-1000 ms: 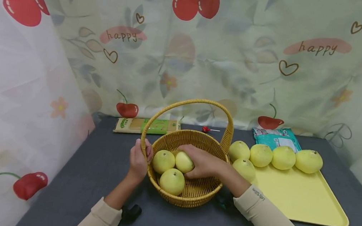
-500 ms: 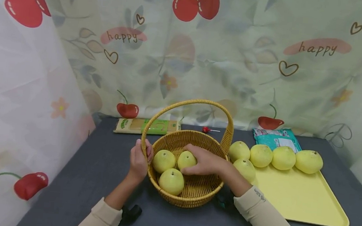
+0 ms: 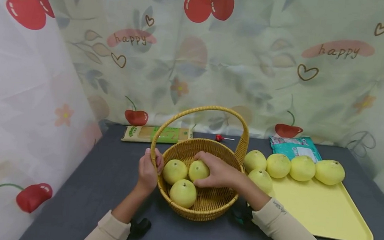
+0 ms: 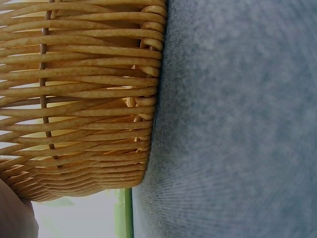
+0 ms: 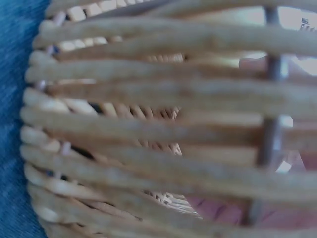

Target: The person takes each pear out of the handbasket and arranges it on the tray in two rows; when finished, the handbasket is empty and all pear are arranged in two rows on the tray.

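A wicker basket [image 3: 201, 214] with a tall arched handle [image 3: 213, 107] stands on the dark table. My left hand [image 3: 148, 169] grips the handle low on its left side. Inside the basket, my right hand [image 3: 216, 171] holds a round yellow-green fruit [image 3: 198, 171], thumb in front and fingers behind. Two more such fruits sit beside it, a left fruit [image 3: 175, 172] and a front fruit [image 3: 183, 193]. Close up, the left wrist view shows the basket's woven wall [image 4: 84, 99], a bit of the left hand at lower left. Blurred basket strands [image 5: 148, 124] fill the right wrist view, with the right hand hidden.
Right of the basket lies a yellow tray [image 3: 317, 215], several similar fruits [image 3: 302, 168] along its back and left edges. Behind are a teal packet [image 3: 294, 147], a red lollipop [image 3: 219, 138] and a green-and-tan package [image 3: 156, 134]. A printed cloth hangs behind the table.
The right hand has turned the fruit so its stem end faces up, and shifted it slightly right inside the basket. The left hand keeps its grip on the handle.
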`<act>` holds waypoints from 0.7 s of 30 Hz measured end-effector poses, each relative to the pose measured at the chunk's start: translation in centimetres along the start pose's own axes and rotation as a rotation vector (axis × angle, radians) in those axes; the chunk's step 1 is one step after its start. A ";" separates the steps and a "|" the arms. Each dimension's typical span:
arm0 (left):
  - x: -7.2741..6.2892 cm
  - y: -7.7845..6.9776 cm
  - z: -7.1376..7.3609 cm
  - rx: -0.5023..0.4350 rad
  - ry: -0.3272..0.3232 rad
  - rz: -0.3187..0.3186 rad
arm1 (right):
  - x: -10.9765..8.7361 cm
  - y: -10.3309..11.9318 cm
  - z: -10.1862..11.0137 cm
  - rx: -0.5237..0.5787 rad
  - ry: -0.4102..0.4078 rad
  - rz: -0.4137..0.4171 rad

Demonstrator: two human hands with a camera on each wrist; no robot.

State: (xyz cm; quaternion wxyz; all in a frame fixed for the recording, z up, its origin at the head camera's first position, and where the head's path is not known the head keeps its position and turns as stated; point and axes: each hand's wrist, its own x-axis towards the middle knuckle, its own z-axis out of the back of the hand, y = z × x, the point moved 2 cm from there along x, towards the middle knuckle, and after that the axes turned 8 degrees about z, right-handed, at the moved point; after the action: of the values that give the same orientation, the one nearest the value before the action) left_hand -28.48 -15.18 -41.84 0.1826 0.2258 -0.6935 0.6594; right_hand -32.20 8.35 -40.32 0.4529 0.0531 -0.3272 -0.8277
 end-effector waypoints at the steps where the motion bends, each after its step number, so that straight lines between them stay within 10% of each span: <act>1: 0.0 0.0 0.0 0.003 0.001 0.000 | 0.0 0.0 0.1 -0.010 -0.010 0.010; 21: 0.0 -0.1 0.1 0.004 0.002 -0.012 | -1.4 0.5 0.7 0.037 -0.086 -0.037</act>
State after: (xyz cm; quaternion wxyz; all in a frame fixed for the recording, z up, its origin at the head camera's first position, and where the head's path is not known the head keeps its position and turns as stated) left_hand -28.42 -15.26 -41.80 0.1871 0.2297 -0.6907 0.6597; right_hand -31.33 9.59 -39.75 0.4218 0.0319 -0.3603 -0.8314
